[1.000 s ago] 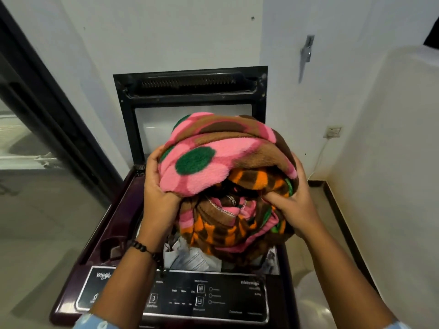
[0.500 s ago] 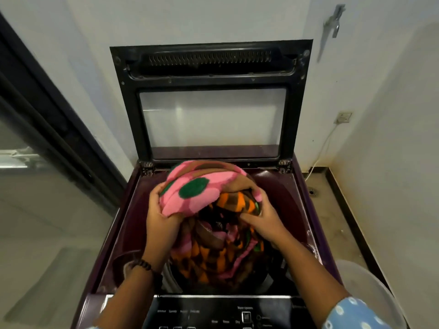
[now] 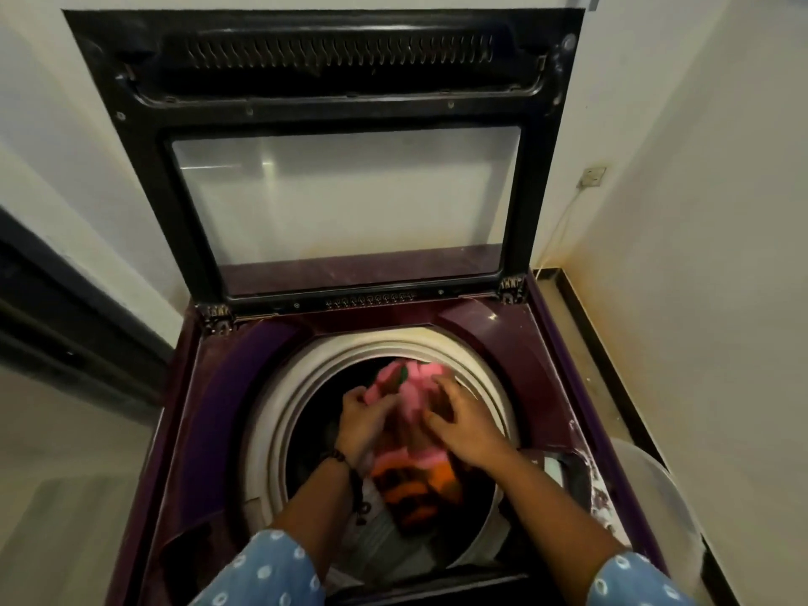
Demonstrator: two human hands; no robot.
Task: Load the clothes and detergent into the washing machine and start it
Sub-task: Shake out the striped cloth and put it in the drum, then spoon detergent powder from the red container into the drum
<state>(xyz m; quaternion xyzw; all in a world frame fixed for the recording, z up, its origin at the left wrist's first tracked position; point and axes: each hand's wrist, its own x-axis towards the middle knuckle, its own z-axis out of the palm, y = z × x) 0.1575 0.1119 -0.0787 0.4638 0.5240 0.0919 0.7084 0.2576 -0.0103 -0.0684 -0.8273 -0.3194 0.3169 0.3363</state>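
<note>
The purple top-loading washing machine (image 3: 227, 413) stands with its glass lid (image 3: 341, 203) upright against the wall. A pink, green, orange and brown fleece blanket (image 3: 413, 389) lies down inside the white-rimmed drum (image 3: 280, 413), partly blurred. My left hand (image 3: 360, 424), with a bead bracelet on the wrist, grips the pink fabric at the blanket's left side. My right hand (image 3: 465, 430) presses on top of the blanket with spread fingers. Pale clothes (image 3: 384, 533) show under the blanket at the drum's near side. No detergent is in view.
A small open compartment (image 3: 564, 470) sits in the machine's top at the right of the drum. A white plastic tub (image 3: 651, 500) stands on the floor to the right. A wall socket (image 3: 593, 176) with a cord is on the right wall. A dark door frame (image 3: 65, 308) runs along the left.
Both hands have lowered the blanket from above the machine down into the drum. My right hand has gone from gripping it to pressing on top. The view has tilted down and closer.
</note>
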